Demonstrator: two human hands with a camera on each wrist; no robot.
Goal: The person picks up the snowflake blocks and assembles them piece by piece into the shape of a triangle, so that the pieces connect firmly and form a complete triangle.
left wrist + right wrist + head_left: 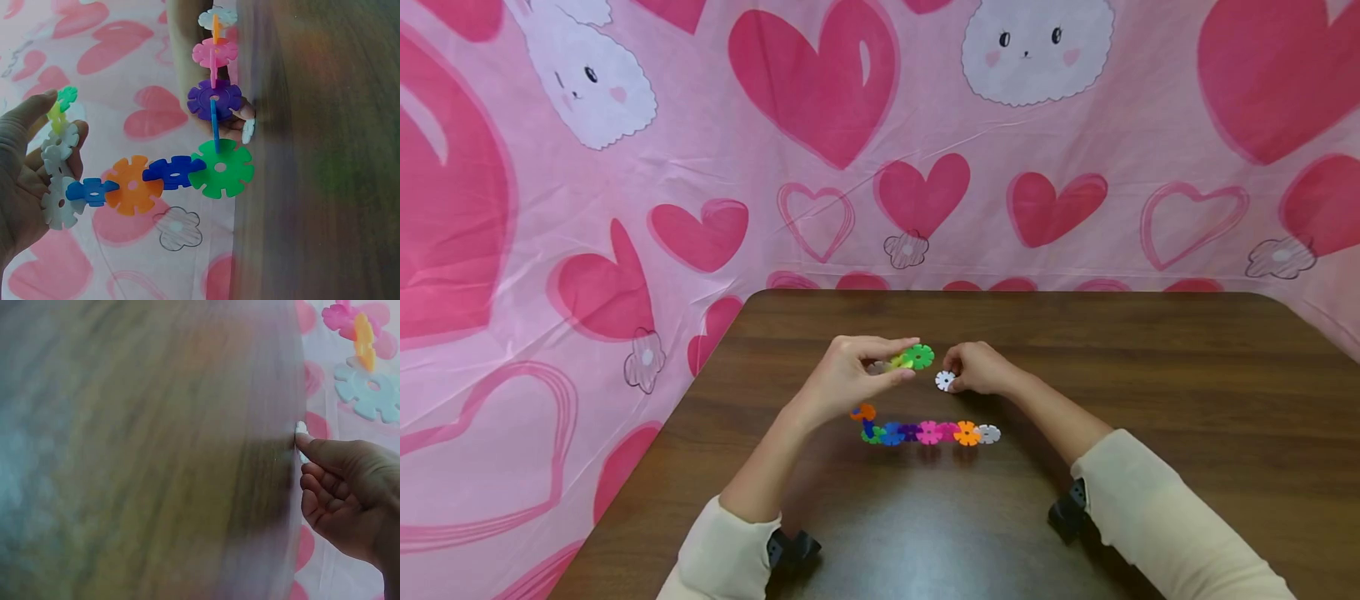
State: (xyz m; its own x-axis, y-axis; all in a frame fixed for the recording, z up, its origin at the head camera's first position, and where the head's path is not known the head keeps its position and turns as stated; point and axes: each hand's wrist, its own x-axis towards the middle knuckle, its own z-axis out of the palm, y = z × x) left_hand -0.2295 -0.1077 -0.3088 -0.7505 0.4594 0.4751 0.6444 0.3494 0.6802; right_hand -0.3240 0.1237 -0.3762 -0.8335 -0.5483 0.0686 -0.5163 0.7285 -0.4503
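A chain of slotted, flower-like plastic discs (929, 427) hangs from my left hand (838, 379), which grips it near one end between thumb and fingers. Beyond the fingertips sticks out a green end disc (917, 350). In the left wrist view, white discs (55, 219) lie against the palm. From there the chain runs through blue, an orange disc (119, 194), dark blue, a large green disc (234, 181), purple and pink to a white end disc. My right hand (988, 369) pinches a loose white disc (940, 385) by its edge, a short gap right of the green end.
The brown wooden table (1187, 433) lies beneath both hands. A pink cloth with hearts (820, 75) hangs behind it and along its left side. Black wrist cameras (1067, 510) are strapped at both sleeves.
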